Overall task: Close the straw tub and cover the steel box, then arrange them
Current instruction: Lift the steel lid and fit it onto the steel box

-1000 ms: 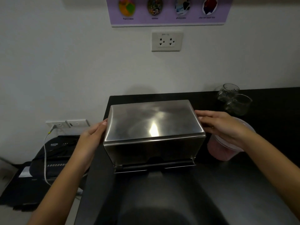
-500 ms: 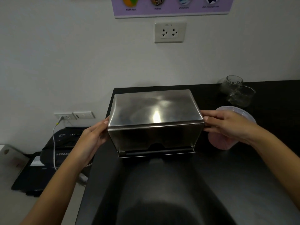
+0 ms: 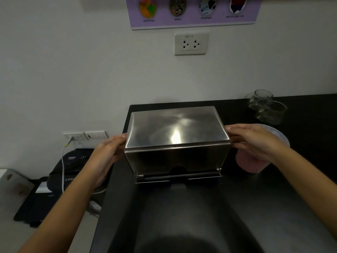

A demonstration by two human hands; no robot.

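The left hand (image 3: 109, 152) and right hand (image 3: 255, 141) clasp the covered box's (image 3: 176, 143) ends at the counter's (image 3: 273, 207) left rear, the lidded tub (image 3: 255, 161) just right; advise sliding it level, palms square; since the earlier frames the box sits nearer the wall.

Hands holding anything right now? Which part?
Yes: the steel box, lid on. Left hand grips its left end, right hand its right end, near the top edge.
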